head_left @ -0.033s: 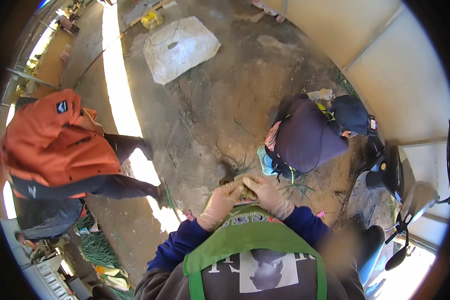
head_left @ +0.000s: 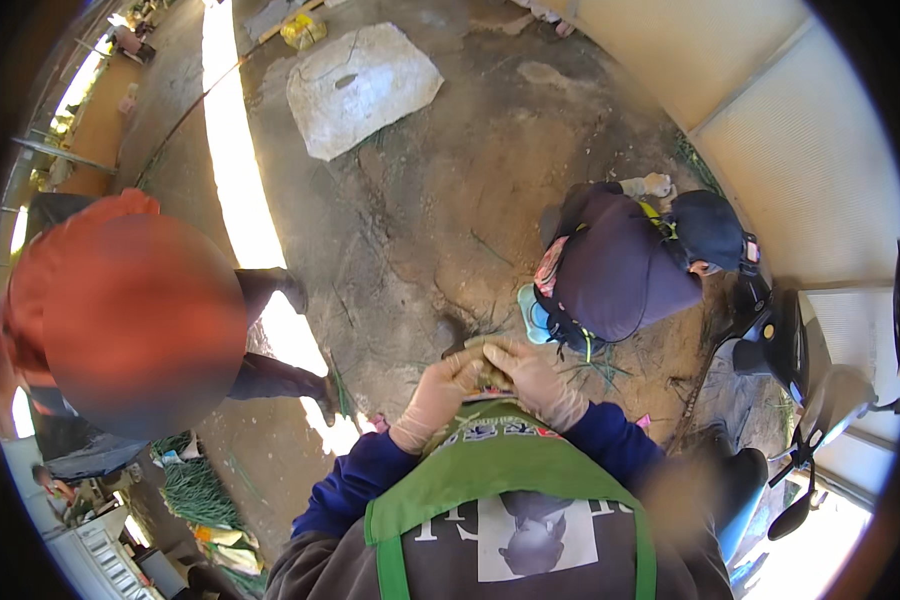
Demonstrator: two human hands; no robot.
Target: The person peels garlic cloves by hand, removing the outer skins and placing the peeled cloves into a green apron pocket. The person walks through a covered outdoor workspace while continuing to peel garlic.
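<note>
Both of my hands wear thin pale gloves and meet in front of my green apron [head_left: 510,450]. My left hand [head_left: 436,397] is closed, its fingers bent toward the right hand. My right hand [head_left: 530,382] is closed too, thumb and fingers pinched together at the same spot. Between the fingertips shows a small brownish-green bit that is too small to name. Just beyond the hands, a dark rounded thing [head_left: 452,332] is on the ground, partly hidden by the fingers.
A person in an orange jacket [head_left: 130,300] is at the left, another in dark purple [head_left: 620,265] bends over at the right. A pale sheet [head_left: 370,85] lies on the floor ahead. Green stalks [head_left: 198,492] are heaped lower left; a scooter [head_left: 785,350] stands right.
My hands stay together and have shifted very slightly farther from me. The person in orange has moved a little; the person in purple has barely moved.
</note>
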